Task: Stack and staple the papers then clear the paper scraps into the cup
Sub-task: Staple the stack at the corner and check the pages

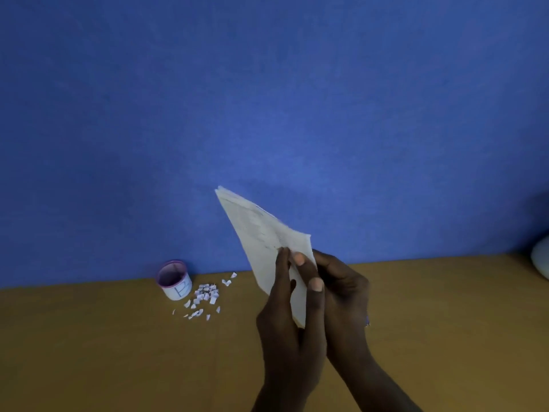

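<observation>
Nearest the camera, two bare forearms rise from the near edge of the brown table [104,352] and meet above its middle. The left hand [289,316] is in front, its back toward the camera, with its fingers [282,263] stretched up flat against the near face of a stack of papers [261,230]. The right hand [341,289] sits just behind and to the right, its fingers curled round the stack's right edge so that two fingertips show on the near face, one above the other. Both hands are closed on the papers, which are pinched between them.

The papers are lifted clear of the table and tilted, their lower end hidden between the hands and their upper corner pointing up and to the left against the wall. Faint lines of writing show on the near sheet, too blurred to read. The sheets lie closely together, with a slight fanning at the top corner.

Farther back and to the left, near the far edge of the table, a scatter of small white paper scraps [205,295] lies on the surface, with a few stray pieces off to the right of the main pile. Just beside the scraps, on their left, a small white cup [174,281] with a purple rim stands upright, a dark letter marked on its side.

Behind the table's far edge stands a plain blue wall [267,99]. At the far right edge of the table a pale rounded object [542,260] is partly in view, too cut off to tell what it is.
</observation>
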